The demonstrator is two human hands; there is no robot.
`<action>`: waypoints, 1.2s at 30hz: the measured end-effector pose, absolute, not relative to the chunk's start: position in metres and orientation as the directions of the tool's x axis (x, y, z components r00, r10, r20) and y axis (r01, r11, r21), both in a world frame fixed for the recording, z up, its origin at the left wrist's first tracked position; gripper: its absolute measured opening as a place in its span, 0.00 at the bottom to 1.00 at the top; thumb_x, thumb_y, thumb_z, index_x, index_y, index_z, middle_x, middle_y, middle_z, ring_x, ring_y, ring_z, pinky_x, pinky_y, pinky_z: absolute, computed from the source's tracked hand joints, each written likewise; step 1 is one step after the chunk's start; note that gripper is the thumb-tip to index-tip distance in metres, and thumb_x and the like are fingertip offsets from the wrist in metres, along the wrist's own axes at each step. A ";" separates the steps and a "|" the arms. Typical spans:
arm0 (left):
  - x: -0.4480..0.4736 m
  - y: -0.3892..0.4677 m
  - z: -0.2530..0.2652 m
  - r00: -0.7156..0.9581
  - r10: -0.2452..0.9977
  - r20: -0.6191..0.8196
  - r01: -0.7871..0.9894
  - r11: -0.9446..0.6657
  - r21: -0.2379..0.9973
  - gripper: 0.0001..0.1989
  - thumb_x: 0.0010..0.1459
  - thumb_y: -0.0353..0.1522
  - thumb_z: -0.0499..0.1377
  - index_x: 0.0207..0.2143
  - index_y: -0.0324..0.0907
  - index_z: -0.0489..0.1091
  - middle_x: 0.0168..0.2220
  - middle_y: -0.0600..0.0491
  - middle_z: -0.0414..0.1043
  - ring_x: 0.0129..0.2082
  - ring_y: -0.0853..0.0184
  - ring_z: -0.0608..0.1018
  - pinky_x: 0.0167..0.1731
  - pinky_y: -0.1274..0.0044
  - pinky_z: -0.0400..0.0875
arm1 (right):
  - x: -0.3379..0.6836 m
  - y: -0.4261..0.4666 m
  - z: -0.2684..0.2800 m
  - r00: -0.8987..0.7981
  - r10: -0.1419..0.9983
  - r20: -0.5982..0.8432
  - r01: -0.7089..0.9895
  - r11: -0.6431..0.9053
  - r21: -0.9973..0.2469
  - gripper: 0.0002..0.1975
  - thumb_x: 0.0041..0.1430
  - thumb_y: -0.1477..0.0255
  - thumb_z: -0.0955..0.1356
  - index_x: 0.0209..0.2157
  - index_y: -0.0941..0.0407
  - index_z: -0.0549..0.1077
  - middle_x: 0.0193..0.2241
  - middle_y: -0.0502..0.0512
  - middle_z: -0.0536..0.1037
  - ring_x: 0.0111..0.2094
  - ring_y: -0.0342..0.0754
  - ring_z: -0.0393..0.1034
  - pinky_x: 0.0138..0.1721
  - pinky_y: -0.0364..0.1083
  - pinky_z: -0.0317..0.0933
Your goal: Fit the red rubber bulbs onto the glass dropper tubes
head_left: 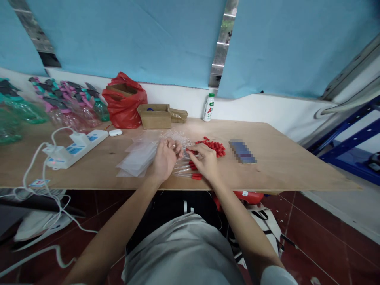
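red caps (heaped), clear tubes

Bare wood gives passage along the right edge of the table, past the flat blue thing, and I see a gap between the red caps and the white bottle near the back edge. Leftward, boxes, a red bag and spray bottles block the back; white cords cross the front edge.

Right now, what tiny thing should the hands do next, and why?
Perhaps gently push the red cap onto a clear tube. The right hand seems to pinch that cap, the left hand is close beside it, though I can't tell what it holds, and the capped tubes nearby show how the pieces fit together.
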State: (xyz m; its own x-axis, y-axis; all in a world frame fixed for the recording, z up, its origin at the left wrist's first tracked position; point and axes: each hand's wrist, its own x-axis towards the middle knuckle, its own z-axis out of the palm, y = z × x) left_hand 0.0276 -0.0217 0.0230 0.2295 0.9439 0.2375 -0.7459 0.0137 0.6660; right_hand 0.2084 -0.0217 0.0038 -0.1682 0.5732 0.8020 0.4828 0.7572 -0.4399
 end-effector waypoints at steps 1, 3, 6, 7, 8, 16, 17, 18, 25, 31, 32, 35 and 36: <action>0.026 -0.022 0.025 0.241 0.946 0.216 -0.758 0.044 0.651 0.25 0.74 0.53 0.50 0.31 0.45 0.58 0.30 0.53 0.64 0.28 0.66 0.70 0.29 0.76 0.68 | 0.207 -0.022 0.005 -0.162 0.571 0.805 0.481 0.758 -0.441 0.06 0.71 0.68 0.72 0.43 0.53 0.84 0.37 0.56 0.86 0.39 0.53 0.80 0.47 0.52 0.74; 0.022 -0.023 0.028 0.264 0.949 0.172 -0.771 0.101 0.629 0.27 0.74 0.56 0.48 0.31 0.45 0.57 0.30 0.53 0.62 0.27 0.66 0.69 0.26 0.77 0.65 | 0.206 -0.023 0.006 -0.160 0.561 0.812 0.469 0.767 -0.438 0.06 0.71 0.69 0.73 0.42 0.53 0.84 0.36 0.56 0.86 0.40 0.52 0.80 0.48 0.51 0.73; 0.019 -0.024 0.030 0.325 0.933 0.152 -0.774 0.171 0.610 0.26 0.76 0.52 0.46 0.30 0.44 0.57 0.30 0.53 0.61 0.26 0.67 0.68 0.24 0.78 0.61 | 0.206 -0.023 0.007 -0.160 0.556 0.816 0.458 0.774 -0.438 0.05 0.70 0.69 0.73 0.42 0.53 0.84 0.37 0.56 0.86 0.40 0.52 0.80 0.49 0.52 0.73; 0.018 -0.023 0.030 0.346 0.925 0.160 -0.777 0.187 0.601 0.25 0.76 0.50 0.45 0.30 0.44 0.57 0.31 0.53 0.60 0.25 0.68 0.67 0.23 0.78 0.60 | 0.207 -0.023 0.007 -0.157 0.561 0.813 0.457 0.771 -0.443 0.05 0.70 0.69 0.73 0.42 0.53 0.84 0.37 0.56 0.86 0.40 0.53 0.80 0.49 0.52 0.73; 0.017 -0.023 0.030 0.361 0.917 0.169 -0.783 0.200 0.589 0.24 0.77 0.48 0.44 0.31 0.44 0.57 0.31 0.54 0.60 0.24 0.68 0.66 0.22 0.78 0.59 | 0.207 -0.023 0.007 -0.156 0.568 0.808 0.456 0.767 -0.451 0.05 0.70 0.69 0.73 0.42 0.53 0.84 0.37 0.56 0.86 0.41 0.53 0.80 0.49 0.52 0.74; 0.013 -0.021 0.027 0.292 0.944 0.154 -0.845 0.179 0.504 0.21 0.75 0.45 0.50 0.30 0.43 0.58 0.29 0.56 0.57 0.22 0.72 0.62 0.21 0.80 0.59 | 0.210 -0.024 0.006 -0.149 0.670 0.728 0.427 0.707 -0.564 0.11 0.68 0.66 0.74 0.49 0.53 0.83 0.40 0.55 0.86 0.37 0.49 0.80 0.45 0.48 0.74; 0.013 -0.020 0.027 0.277 0.950 0.143 -0.847 0.172 0.503 0.21 0.74 0.45 0.51 0.30 0.43 0.58 0.29 0.56 0.56 0.22 0.72 0.62 0.20 0.80 0.59 | 0.211 -0.025 0.006 -0.152 0.676 0.721 0.416 0.705 -0.574 0.11 0.68 0.66 0.73 0.49 0.53 0.83 0.40 0.55 0.86 0.37 0.49 0.80 0.45 0.48 0.74; 0.014 -0.020 0.027 0.264 0.954 0.141 -0.850 0.161 0.501 0.21 0.74 0.45 0.52 0.30 0.43 0.57 0.29 0.56 0.56 0.21 0.72 0.62 0.20 0.80 0.59 | 0.211 -0.025 0.006 -0.156 0.680 0.717 0.406 0.706 -0.581 0.10 0.69 0.67 0.73 0.49 0.53 0.84 0.39 0.55 0.86 0.37 0.49 0.81 0.45 0.47 0.74; 0.014 -0.019 0.026 0.229 0.961 0.152 -0.823 0.108 0.557 0.21 0.73 0.46 0.54 0.29 0.44 0.57 0.28 0.56 0.56 0.21 0.73 0.61 0.20 0.80 0.59 | 0.213 -0.023 0.002 -0.169 0.716 0.677 0.369 0.683 -0.631 0.11 0.70 0.63 0.73 0.47 0.53 0.85 0.40 0.56 0.88 0.35 0.49 0.81 0.41 0.46 0.75; 0.016 -0.022 0.029 0.230 0.963 0.142 -0.806 0.107 0.583 0.23 0.73 0.47 0.54 0.29 0.44 0.56 0.27 0.57 0.55 0.20 0.73 0.60 0.20 0.80 0.58 | 0.213 -0.024 0.000 -0.159 0.696 0.700 0.356 0.702 -0.617 0.11 0.70 0.62 0.73 0.45 0.54 0.86 0.38 0.55 0.88 0.34 0.49 0.81 0.40 0.46 0.75; 0.016 -0.022 0.029 0.228 0.963 0.143 -0.803 0.103 0.587 0.23 0.73 0.47 0.54 0.29 0.44 0.56 0.27 0.57 0.55 0.20 0.73 0.60 0.20 0.80 0.58 | 0.213 -0.024 -0.001 -0.163 0.699 0.696 0.352 0.701 -0.621 0.12 0.70 0.62 0.74 0.45 0.54 0.86 0.37 0.55 0.88 0.33 0.49 0.81 0.39 0.46 0.74; 0.017 -0.022 0.028 0.240 0.957 0.165 -0.803 0.100 0.588 0.23 0.73 0.47 0.54 0.29 0.43 0.56 0.27 0.57 0.55 0.21 0.73 0.61 0.21 0.80 0.59 | 0.212 -0.024 -0.001 -0.156 0.700 0.697 0.351 0.699 -0.623 0.12 0.69 0.61 0.74 0.43 0.54 0.86 0.34 0.54 0.87 0.32 0.49 0.80 0.37 0.45 0.74; 0.017 -0.022 0.027 0.247 0.953 0.176 -0.805 0.101 0.585 0.23 0.73 0.47 0.54 0.29 0.43 0.56 0.27 0.57 0.55 0.21 0.73 0.61 0.21 0.80 0.59 | 0.212 -0.023 -0.002 -0.148 0.698 0.701 0.357 0.699 -0.620 0.12 0.70 0.61 0.73 0.43 0.54 0.86 0.34 0.54 0.87 0.31 0.48 0.80 0.37 0.45 0.73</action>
State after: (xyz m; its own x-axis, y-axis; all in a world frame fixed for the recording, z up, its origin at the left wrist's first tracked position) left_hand 0.0174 -0.0215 0.0270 0.2467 0.9530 0.1758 -0.8050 0.1005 0.5847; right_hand 0.2122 -0.0234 -0.0016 -0.1477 0.6975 0.7012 0.3568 0.6988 -0.6200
